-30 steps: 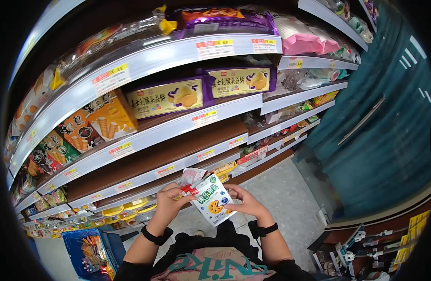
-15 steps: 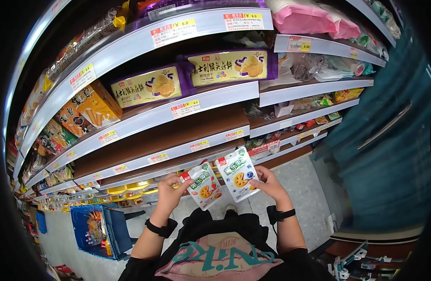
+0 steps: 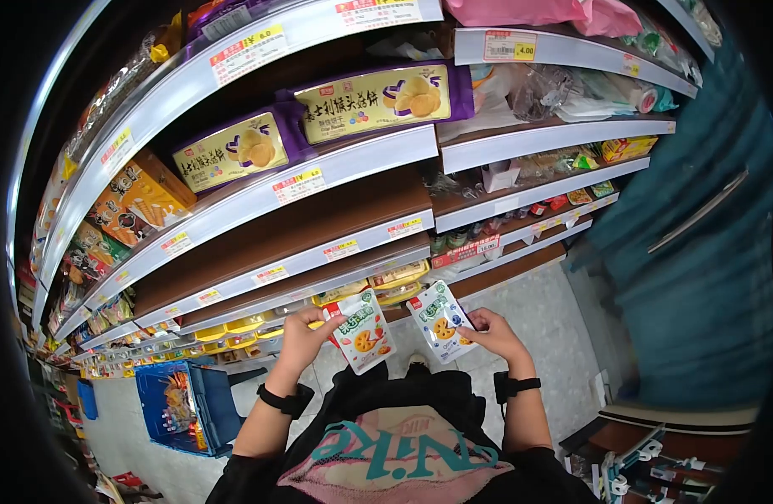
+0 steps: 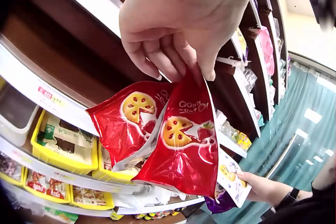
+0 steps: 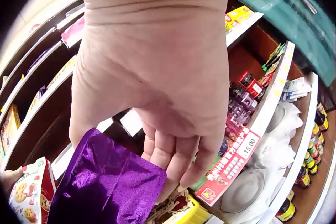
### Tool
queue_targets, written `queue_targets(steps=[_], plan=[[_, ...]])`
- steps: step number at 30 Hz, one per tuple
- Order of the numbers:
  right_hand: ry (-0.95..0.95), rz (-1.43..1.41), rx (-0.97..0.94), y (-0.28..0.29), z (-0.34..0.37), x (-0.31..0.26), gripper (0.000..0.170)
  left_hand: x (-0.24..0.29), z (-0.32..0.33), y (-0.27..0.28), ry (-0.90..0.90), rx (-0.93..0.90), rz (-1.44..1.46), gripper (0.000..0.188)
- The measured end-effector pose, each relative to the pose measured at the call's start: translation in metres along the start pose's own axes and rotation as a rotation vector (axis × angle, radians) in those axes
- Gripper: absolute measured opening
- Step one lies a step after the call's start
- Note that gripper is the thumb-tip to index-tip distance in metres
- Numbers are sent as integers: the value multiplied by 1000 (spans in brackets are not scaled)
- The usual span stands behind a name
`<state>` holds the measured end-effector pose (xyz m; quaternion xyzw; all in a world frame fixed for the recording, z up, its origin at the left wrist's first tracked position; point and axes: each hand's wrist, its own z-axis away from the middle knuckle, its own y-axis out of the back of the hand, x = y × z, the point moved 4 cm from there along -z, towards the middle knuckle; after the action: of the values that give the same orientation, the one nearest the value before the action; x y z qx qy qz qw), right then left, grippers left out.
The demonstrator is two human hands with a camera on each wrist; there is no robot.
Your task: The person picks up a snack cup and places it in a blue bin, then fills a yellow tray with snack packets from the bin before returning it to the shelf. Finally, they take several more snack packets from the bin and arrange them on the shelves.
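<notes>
In the head view the left hand (image 3: 306,338) pinches the upper left corner of a white pouch with strawberries and a cookie (image 3: 365,333). The left wrist view shows two red pouch faces (image 4: 181,145) hanging from that hand (image 4: 178,24), spread apart at the bottom. My right hand (image 3: 494,336) pinches the right edge of a white pouch with blueberries (image 3: 441,324); its purple back (image 5: 107,182) faces the right wrist view, below the hand (image 5: 152,66). The pouches are held side by side, a gap between them.
Store shelves (image 3: 353,172) rise in front, with purple biscuit packs (image 3: 374,101) and orange boxes (image 3: 143,195). A blue basket (image 3: 218,407) holding snacks stands on the tiled floor at lower left. A teal curtain (image 3: 697,277) hangs at the right. Yellow bins (image 4: 63,148) line a low shelf.
The overlapping pouches have come apart, one in each hand. Since half a second ago, the right pouch has lowered slightly and the gap has widened. The head view has shifted along the shelves.
</notes>
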<state>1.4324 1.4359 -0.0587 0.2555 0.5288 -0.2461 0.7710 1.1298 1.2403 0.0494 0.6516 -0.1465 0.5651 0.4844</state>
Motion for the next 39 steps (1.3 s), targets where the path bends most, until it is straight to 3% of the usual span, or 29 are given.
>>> queue_targets(steps=[8, 10, 12, 17, 20, 23, 29, 32, 34, 35, 38, 39], plan=[[-41, -22, 56, 5, 15, 17, 40, 8, -8, -15, 61, -108, 26, 24], [-54, 0, 51, 6, 17, 15, 39, 3, -17, -21, 5, -94, 227, 22], [-41, -27, 50, 6, 16, 17, 37, 4, -26, -20, -7, -142, 211, 24], [-22, -36, 49, 7, 11, 5, 34, 30, -46, -12, 87, -123, 705, 29], [3, -33, 34, 5, 4, -10, 34, 44, -60, -4, 108, -79, 868, 29], [211, -17, 70, 2, -9, -41, 38, 44, -78, 5, 117, -28, 1009, 29], [301, -109, 13, -6, -38, -112, 37, 27, -125, 35, 61, 79, 1201, 33], [299, -88, 9, -12, -61, -138, 31, 11, -150, 54, 13, 202, 1231, 31], [291, -123, 32, -17, -80, -150, 31, 14, -154, 63, 28, 377, 1120, 33], [295, -161, 76, -20, -90, -155, 45, 16, -158, 66, -20, 375, 1106, 32], [280, -84, 145, -26, -99, -184, 47, 25, -167, 74, -132, 401, 971, 36], [398, -80, 159, -29, -115, -180, 49, 22, -175, 74, -191, 432, 873, 37]])
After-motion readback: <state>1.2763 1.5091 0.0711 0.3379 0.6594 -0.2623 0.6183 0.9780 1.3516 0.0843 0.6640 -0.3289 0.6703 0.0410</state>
